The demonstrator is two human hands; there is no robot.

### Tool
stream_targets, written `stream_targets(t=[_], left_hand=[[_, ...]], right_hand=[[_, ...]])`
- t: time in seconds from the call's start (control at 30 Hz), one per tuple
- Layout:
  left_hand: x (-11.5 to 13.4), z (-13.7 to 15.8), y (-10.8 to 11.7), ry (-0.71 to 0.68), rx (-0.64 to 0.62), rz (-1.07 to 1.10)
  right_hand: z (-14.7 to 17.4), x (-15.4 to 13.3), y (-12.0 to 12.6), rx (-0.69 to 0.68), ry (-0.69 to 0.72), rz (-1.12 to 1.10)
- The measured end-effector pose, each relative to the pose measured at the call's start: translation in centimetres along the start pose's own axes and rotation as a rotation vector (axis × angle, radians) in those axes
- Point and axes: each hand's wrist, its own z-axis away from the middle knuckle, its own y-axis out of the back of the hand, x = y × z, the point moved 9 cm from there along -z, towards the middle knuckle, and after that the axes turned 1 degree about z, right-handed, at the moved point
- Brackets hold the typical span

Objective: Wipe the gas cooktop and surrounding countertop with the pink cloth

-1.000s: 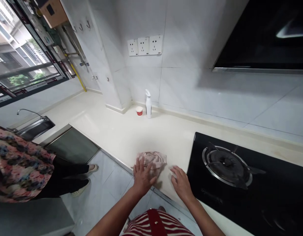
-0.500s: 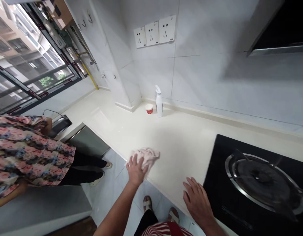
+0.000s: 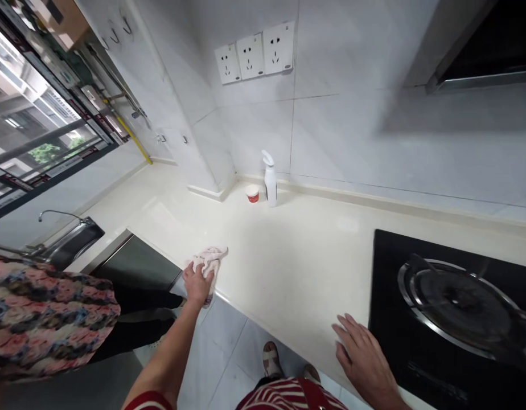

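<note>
My left hand (image 3: 197, 283) presses down on a crumpled pink cloth (image 3: 210, 259) at the front edge of the cream countertop (image 3: 288, 256), near its left end. Part of the cloth sticks out beyond my fingers. My right hand (image 3: 365, 361) lies flat, fingers spread, on the countertop's front edge just left of the black gas hob (image 3: 451, 310). It holds nothing.
A white spray bottle (image 3: 270, 179) and a small red-and-white cup (image 3: 253, 193) stand at the back by the tiled wall. Another person in a flowered top (image 3: 45, 319) stands at the left near a sink (image 3: 70, 242). Wall sockets (image 3: 254, 54) hang above.
My left hand has slid the pink cloth leftward along the counter's front edge. My right hand has stayed flat beside the hob. The camera view has swung a little.
</note>
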Motion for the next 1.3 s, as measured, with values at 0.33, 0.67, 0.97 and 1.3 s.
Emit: stream_targets(t=[0.33, 0.67, 0.97, 1.3], left_hand=[[12.7, 16.5, -5.5, -0.545, -0.26, 0.067], [18.4, 3.5, -4.8, -0.559, -0.3, -0.121], [36.2, -0.5, -8.6, -0.726, -0.247, -0.012], [37.8, 16.4, -7.5, -1.313, -0.286, 0.18]], right_hand=[[-0.4, -0.2, 0.3, 0.031, 0.021, 0.059], [-1.3, -0.8, 0.6, -0.021, 0.001, 0.121], [-2.6, -1.2, 2.0, -0.026, -0.072, 0.063], [-2.5, -0.6, 3.0, 0.043, -0.165, 0.038]])
